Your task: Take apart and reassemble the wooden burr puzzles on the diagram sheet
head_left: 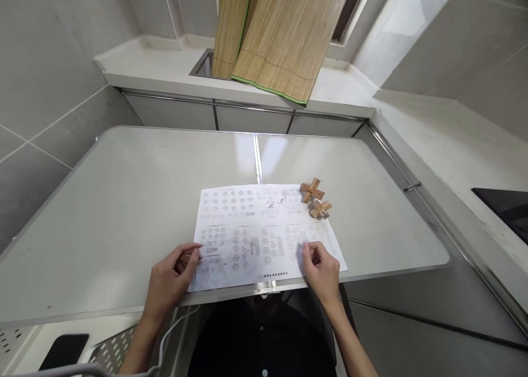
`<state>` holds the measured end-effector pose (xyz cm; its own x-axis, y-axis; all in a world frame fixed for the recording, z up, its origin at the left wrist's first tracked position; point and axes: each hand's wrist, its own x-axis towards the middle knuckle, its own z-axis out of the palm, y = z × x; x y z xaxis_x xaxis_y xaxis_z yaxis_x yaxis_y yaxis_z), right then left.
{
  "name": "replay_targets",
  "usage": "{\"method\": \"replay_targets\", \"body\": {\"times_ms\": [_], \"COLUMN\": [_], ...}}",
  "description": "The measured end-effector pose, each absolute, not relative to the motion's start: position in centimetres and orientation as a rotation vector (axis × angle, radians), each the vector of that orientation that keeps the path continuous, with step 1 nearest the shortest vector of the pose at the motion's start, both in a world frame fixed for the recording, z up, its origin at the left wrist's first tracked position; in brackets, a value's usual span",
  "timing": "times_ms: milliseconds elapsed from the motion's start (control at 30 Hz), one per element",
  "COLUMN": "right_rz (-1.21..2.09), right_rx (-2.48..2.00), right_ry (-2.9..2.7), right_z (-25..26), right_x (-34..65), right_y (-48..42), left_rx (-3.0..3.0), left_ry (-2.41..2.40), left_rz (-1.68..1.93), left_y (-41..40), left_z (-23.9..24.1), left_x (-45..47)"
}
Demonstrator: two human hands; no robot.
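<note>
Where the two leaves of the pale counter (pixel 103 201) meet, one printed diagram sheet (pixel 256 212) lies flat, lower centre of the frame, with small line drawings in rows and a heading along its near edge. Wooden burr puzzles (pixel 312 191), two, cross-shaped: close together at the sheet's upper right corner. Left hand (pixel 172 275): half curled, thumb and forefinger slightly parted at the sheet's left edge; from where I stand, I cannot tell whether they pinch it. Right hand (pixel 322 269): fingers curled, thumb and forefinger drawn together over the sheet's lower right; any hold on the paper, I cannot tell. Bamboo mat (pixel 284 41), green-edged: top centre, partly across a sink (pixel 204 66). Black phone (pixel 64 350): lower left corner, near a perforated basket (pixel 115 352) and a pale cable (pixel 165 338).
</note>
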<state>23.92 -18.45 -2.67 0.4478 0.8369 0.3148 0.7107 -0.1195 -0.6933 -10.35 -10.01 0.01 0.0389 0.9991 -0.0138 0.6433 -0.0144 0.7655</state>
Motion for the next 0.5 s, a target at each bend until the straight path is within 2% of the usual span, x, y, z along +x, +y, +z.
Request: {"method": "replay_targets", "body": {"times_ms": [500], "right_rz": [0.267], "right_rx": [-1.847], "right_ry": [-1.303], "right_z": [-2.68], "right_x": [24.23], "right_y": [-18.62], "left_rx": [1.728], "left_ry": [1.72], "left_rz": [0.732], "left_y": [-10.24], "left_z": [0.63], "left_x": [-9.94]}}
